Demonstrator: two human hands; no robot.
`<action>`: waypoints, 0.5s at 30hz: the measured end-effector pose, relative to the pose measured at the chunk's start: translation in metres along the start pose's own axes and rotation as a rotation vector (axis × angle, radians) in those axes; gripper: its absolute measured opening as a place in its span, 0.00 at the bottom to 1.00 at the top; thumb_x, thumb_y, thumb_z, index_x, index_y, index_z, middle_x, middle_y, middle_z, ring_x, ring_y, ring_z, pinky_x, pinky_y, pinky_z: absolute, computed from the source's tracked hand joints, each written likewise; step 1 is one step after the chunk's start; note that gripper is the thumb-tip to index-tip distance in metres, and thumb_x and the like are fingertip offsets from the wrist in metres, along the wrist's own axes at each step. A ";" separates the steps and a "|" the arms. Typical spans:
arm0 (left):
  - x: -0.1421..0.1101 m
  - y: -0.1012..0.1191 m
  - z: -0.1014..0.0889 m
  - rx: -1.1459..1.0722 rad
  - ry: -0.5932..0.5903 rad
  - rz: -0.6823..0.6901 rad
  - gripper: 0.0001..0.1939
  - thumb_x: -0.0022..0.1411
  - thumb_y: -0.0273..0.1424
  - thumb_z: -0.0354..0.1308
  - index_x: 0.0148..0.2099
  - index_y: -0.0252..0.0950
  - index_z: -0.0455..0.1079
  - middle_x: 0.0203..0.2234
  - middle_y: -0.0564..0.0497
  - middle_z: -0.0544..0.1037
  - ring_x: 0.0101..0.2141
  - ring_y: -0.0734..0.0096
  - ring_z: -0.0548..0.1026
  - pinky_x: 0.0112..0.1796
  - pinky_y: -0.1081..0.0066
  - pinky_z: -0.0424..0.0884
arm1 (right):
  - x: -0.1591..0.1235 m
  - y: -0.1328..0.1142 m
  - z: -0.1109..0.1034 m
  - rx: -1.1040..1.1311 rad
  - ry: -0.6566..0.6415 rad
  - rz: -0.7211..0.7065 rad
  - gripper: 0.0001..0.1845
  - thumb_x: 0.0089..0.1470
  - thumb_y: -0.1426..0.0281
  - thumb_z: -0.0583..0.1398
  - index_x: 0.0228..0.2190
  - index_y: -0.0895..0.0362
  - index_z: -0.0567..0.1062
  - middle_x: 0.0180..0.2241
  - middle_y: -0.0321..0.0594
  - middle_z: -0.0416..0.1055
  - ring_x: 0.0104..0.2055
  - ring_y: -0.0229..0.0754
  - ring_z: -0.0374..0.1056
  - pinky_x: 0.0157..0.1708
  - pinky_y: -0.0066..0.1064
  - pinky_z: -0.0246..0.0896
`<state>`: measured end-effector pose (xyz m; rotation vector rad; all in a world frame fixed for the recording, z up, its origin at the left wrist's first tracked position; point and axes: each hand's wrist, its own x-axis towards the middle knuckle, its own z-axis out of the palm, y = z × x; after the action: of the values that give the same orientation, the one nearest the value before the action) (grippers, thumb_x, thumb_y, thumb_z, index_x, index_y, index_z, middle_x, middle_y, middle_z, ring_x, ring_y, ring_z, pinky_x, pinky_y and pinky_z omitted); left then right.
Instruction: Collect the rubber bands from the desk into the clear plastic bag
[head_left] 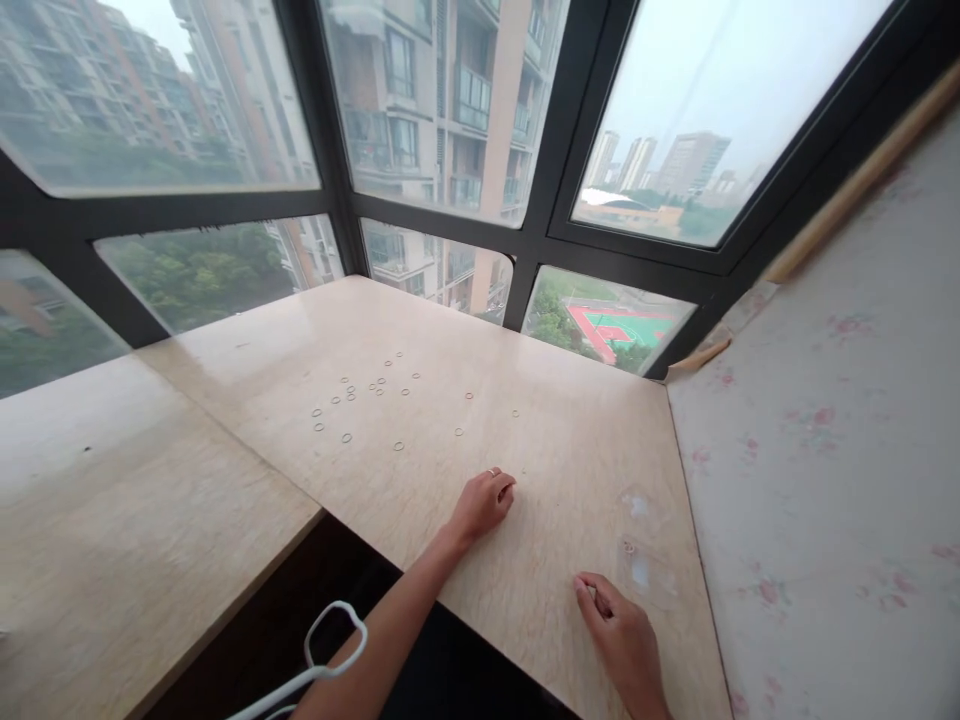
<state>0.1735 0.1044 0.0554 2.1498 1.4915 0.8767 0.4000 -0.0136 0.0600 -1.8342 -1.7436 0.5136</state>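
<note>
My left hand (484, 502) rests on the table with its fingers curled closed. A thin band (493, 471) shows at one of its fingers; anything inside the curled fingers is hidden. Farther right, my right hand (621, 635) is closed, thumb and forefinger tips together, over the tabletop; I cannot make out anything in the pinch. Several small thin rings lie scattered beyond the left hand, among them a ring (399, 446), a reddish ring (469, 396) and a ring (459, 432). Beside the right hand stands a clear plastic box (652, 575) with small ring-like bits inside.
A clear lid-like piece (643, 506) lies behind the box. The pale marbled table (247, 400) meets dark-framed windows at the back and a flowered wall (810, 480) on the right. A white looped frame (336, 640) crosses my left forearm at the lower edge.
</note>
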 end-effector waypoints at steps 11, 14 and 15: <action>0.002 0.001 -0.001 -0.166 0.068 -0.167 0.11 0.56 0.25 0.51 0.38 0.35 0.74 0.31 0.48 0.77 0.31 0.69 0.72 0.35 0.71 0.66 | 0.068 -0.099 0.039 0.372 -0.093 -0.105 0.22 0.53 0.54 0.57 0.34 0.60 0.78 0.18 0.34 0.65 0.20 0.36 0.58 0.21 0.26 0.55; 0.003 -0.001 -0.002 -0.218 -0.020 -0.216 0.09 0.56 0.26 0.52 0.33 0.34 0.73 0.29 0.46 0.77 0.30 0.66 0.71 0.34 0.70 0.65 | 0.089 -0.135 0.055 0.424 -0.111 -0.202 0.20 0.54 0.56 0.57 0.34 0.59 0.78 0.21 0.36 0.68 0.24 0.38 0.63 0.26 0.26 0.58; 0.003 -0.002 -0.002 -0.262 -0.042 -0.245 0.09 0.57 0.26 0.51 0.33 0.33 0.73 0.29 0.44 0.76 0.31 0.65 0.71 0.33 0.69 0.65 | 0.097 -0.146 0.061 0.417 -0.112 -0.230 0.19 0.54 0.56 0.57 0.32 0.59 0.78 0.21 0.36 0.68 0.24 0.38 0.63 0.26 0.27 0.58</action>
<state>0.1715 0.1078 0.0565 1.7470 1.4885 0.8786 0.2563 0.0909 0.1137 -1.3210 -1.7327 0.8263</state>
